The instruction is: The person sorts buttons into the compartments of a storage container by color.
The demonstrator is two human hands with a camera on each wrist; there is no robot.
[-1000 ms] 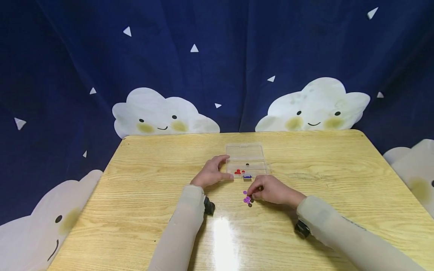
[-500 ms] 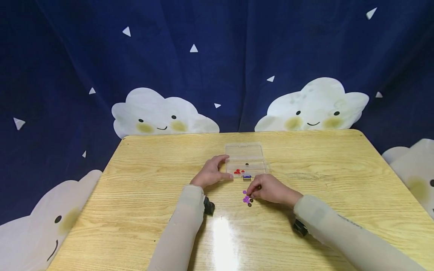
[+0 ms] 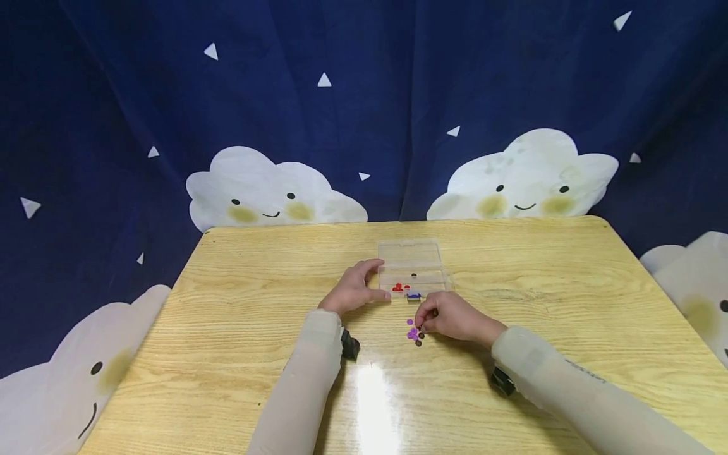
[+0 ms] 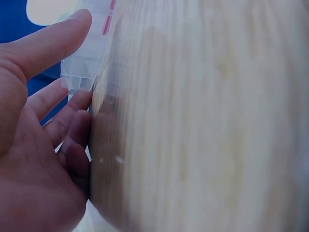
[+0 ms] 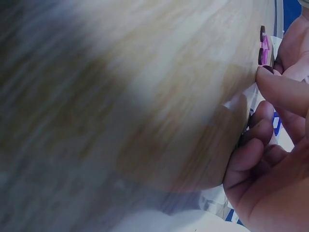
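Observation:
My left hand [image 3: 352, 289] spans the left end of a clear plastic box [image 3: 408, 254], thumb at its front corner and index finger at the back, holding it. Red discs [image 3: 398, 288] and one dark disc [image 3: 414, 275] lie inside. Ahead of the box, my right hand [image 3: 452, 316] is lowered to a small pile of purple discs [image 3: 412, 333] and brown discs [image 3: 418, 343] on the table. In the right wrist view its thumb and index finger pinch a dark brown disc [image 5: 268, 69]; the remaining fingers are curled. The index fingertip is partly hidden there.
The box's transparent lid stands open toward the back. A small blue piece [image 3: 413, 296], perhaps a latch, is at the box's front edge. The wooden table [image 3: 256, 316] ends at a dark blue curtain [image 3: 398, 95] with cloud prints.
The right hand's fingertips have shifted slightly at the pile's right edge, and a dark disc now shows beneath them. The left hand and box keep their places.

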